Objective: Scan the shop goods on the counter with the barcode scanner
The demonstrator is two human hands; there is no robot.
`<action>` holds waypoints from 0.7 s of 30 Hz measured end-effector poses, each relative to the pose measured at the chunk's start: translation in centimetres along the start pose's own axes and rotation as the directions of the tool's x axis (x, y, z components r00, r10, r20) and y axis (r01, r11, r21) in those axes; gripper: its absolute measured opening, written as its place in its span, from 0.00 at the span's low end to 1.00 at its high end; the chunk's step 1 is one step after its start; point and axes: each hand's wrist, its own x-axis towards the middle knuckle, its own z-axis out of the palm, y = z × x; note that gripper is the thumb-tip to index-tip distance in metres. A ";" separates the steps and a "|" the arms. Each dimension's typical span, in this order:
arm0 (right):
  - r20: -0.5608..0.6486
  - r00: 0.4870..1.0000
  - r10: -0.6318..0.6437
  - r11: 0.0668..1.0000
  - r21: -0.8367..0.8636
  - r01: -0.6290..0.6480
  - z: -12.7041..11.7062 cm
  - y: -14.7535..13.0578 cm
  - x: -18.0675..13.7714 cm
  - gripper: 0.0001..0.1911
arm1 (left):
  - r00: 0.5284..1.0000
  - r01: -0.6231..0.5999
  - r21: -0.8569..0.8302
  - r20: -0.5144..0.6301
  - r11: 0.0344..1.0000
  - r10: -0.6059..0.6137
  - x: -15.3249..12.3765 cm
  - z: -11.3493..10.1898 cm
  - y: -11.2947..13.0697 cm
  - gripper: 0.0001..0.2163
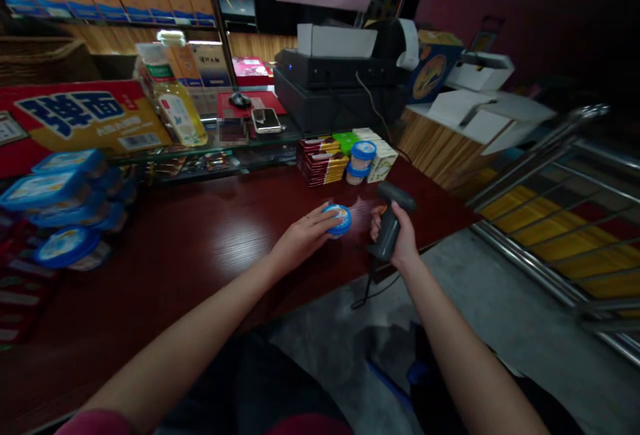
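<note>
Dark red wood tops the desk (200,218), where your left hand (311,228) lies with fingers nearly straight over the lid of a blue-lidded tub (342,220); its thumb is hidden, so you cannot tell whether it grips. Your right hand (404,235) is closed around the handle of a dark scanner (388,233), right of the tub by the desk's near edge, its cable (370,285) hanging below. Leftward you have wide room before the stacked tubs (60,188); ahead, red packets (323,161) and two more tubs (362,161) stand closer.
</note>
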 end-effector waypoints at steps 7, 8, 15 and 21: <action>-0.130 0.969 -0.212 0.943 0.232 0.237 -4.2 -2.6 1.4 0.22 | 0.998 0.031 0.207 0.041 0.978 -0.040 11.3 9.8 -1.5 0.18; -0.128 0.969 -0.213 0.941 0.241 0.239 -4.1 -2.5 1.4 0.22 | 0.998 0.031 0.233 0.043 0.972 -0.042 12.4 10.5 -1.6 0.18; -0.113 0.972 -0.204 0.952 0.209 0.224 -3.3 -1.8 1.5 0.21 | 0.994 0.053 0.296 0.079 0.954 -0.080 16.3 13.1 -2.9 0.20; -0.113 0.967 -0.230 0.958 0.150 0.245 -3.2 -2.0 1.6 0.21 | 0.992 0.090 0.295 0.058 0.951 -0.111 16.6 13.5 -2.8 0.25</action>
